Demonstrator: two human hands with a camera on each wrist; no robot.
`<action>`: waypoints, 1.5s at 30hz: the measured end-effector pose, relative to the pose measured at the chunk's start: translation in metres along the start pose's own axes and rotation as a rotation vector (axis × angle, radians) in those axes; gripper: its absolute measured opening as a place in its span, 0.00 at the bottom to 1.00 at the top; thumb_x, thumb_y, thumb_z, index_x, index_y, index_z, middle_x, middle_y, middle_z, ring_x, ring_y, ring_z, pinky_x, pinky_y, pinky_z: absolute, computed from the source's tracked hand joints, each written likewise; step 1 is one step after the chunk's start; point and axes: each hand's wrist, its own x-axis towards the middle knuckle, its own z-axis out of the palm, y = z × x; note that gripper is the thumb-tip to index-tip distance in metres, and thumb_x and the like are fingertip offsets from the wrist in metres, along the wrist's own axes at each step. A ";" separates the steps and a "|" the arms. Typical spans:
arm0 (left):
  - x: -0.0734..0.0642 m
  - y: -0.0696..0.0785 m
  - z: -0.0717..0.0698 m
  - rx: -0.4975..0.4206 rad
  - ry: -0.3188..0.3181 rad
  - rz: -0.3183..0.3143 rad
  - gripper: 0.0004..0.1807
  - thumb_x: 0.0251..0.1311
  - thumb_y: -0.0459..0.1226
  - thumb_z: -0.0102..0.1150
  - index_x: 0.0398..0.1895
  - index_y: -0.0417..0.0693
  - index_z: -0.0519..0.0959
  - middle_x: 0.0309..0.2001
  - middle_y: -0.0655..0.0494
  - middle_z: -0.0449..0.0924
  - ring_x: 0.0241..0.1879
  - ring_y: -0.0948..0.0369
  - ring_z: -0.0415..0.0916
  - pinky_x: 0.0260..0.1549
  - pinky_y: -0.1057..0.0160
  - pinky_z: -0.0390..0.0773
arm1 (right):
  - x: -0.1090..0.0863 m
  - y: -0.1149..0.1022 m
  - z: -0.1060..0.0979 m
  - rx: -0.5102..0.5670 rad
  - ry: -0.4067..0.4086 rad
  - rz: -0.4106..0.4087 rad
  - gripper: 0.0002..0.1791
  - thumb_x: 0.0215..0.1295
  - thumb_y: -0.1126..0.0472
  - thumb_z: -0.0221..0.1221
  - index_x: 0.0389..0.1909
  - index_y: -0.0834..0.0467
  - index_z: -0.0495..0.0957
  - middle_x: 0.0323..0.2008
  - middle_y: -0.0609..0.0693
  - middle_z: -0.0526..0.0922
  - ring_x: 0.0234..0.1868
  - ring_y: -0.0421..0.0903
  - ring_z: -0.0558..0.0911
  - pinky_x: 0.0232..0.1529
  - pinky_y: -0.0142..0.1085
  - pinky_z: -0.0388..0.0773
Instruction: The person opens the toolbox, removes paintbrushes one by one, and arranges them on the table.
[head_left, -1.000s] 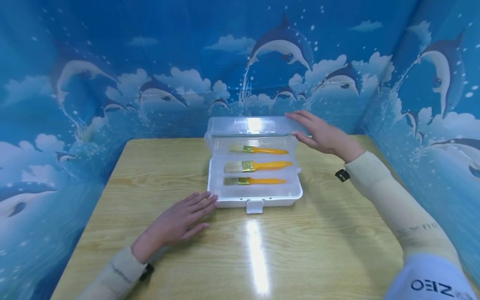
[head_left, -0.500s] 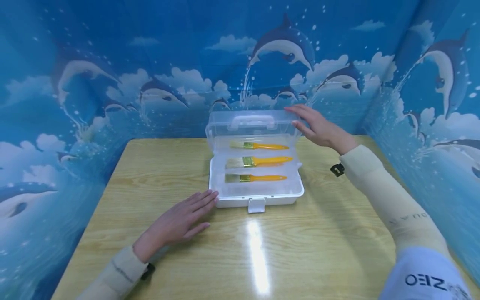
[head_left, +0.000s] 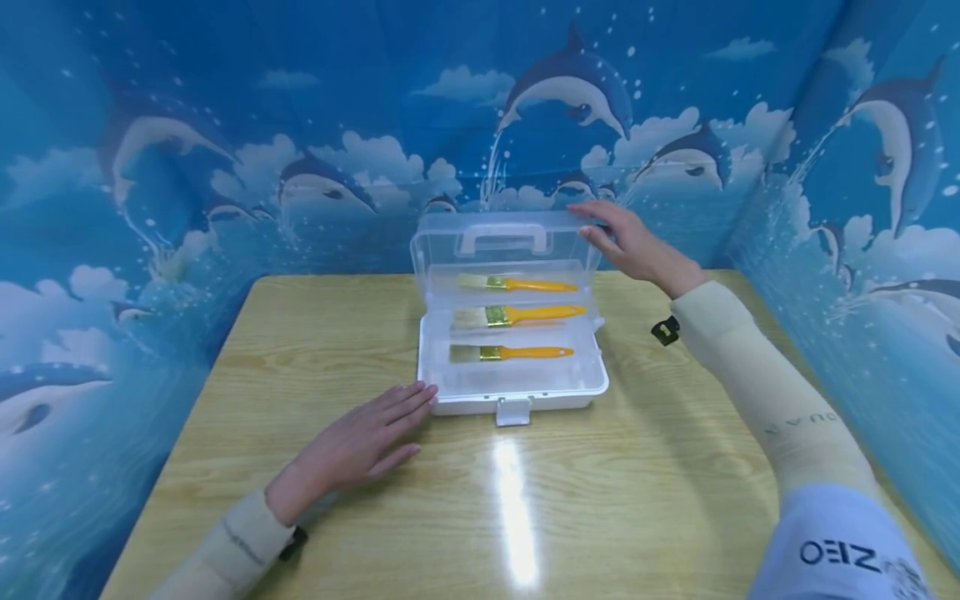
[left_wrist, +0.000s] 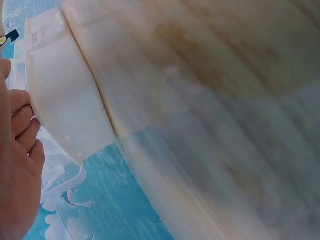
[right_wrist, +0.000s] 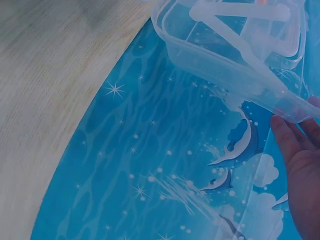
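On the table sits a white plastic storage box (head_left: 517, 382) with its clear lid (head_left: 438, 242) raised at the back. Three paintbrushes with yellow handles lie in rows: a front brush (head_left: 536, 352), a wider middle brush (head_left: 543, 313) and a back brush (head_left: 540, 286). Fingertips of my left hand (head_left: 360, 442) touch the box's front left corner, fingers extended; in the left wrist view they lie along the box wall (left_wrist: 67, 90). My right hand (head_left: 637, 250) holds the lid's upper right corner between thumb and fingers. The right wrist view shows fingers at the lid's rim (right_wrist: 220, 75).
A front latch (head_left: 513, 412) hangs down from the box. The lid carries a handle (head_left: 504, 237). The box stands on a wood-grain table (head_left: 322, 350), near its back edge. Blue dolphin-print sheets (head_left: 360, 100) surround the table behind and at the sides.
My right hand has moved up and slightly left with the lid. The lid's top edge stands higher, its handle now visible. The back and middle brushes sit higher too. My left hand stays put.
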 end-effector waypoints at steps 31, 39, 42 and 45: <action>0.002 0.006 -0.002 -0.051 -0.038 -0.064 0.34 0.76 0.48 0.51 0.79 0.44 0.58 0.80 0.53 0.53 0.79 0.55 0.53 0.77 0.52 0.57 | 0.010 0.004 0.023 0.187 0.247 0.243 0.23 0.78 0.67 0.51 0.70 0.66 0.70 0.70 0.62 0.72 0.69 0.57 0.74 0.66 0.46 0.78; 0.001 0.007 -0.005 -0.073 -0.079 -0.095 0.35 0.76 0.50 0.50 0.79 0.46 0.57 0.81 0.54 0.51 0.79 0.55 0.52 0.78 0.52 0.56 | 0.013 0.019 0.035 0.173 0.386 0.216 0.18 0.75 0.67 0.56 0.62 0.65 0.78 0.62 0.61 0.80 0.61 0.57 0.80 0.54 0.25 0.82; 0.001 0.007 -0.005 -0.078 -0.084 -0.101 0.35 0.76 0.51 0.49 0.79 0.46 0.57 0.81 0.55 0.50 0.79 0.56 0.51 0.78 0.52 0.55 | 0.016 0.028 0.038 0.161 0.405 0.216 0.17 0.75 0.65 0.57 0.61 0.62 0.80 0.59 0.59 0.83 0.58 0.54 0.82 0.50 0.24 0.83; 0.002 0.007 -0.005 -0.086 -0.082 -0.100 0.34 0.77 0.51 0.48 0.79 0.47 0.56 0.81 0.55 0.50 0.80 0.56 0.50 0.78 0.52 0.55 | 0.018 0.030 0.039 0.136 0.406 0.232 0.17 0.75 0.62 0.57 0.61 0.61 0.81 0.58 0.59 0.84 0.58 0.53 0.82 0.54 0.33 0.85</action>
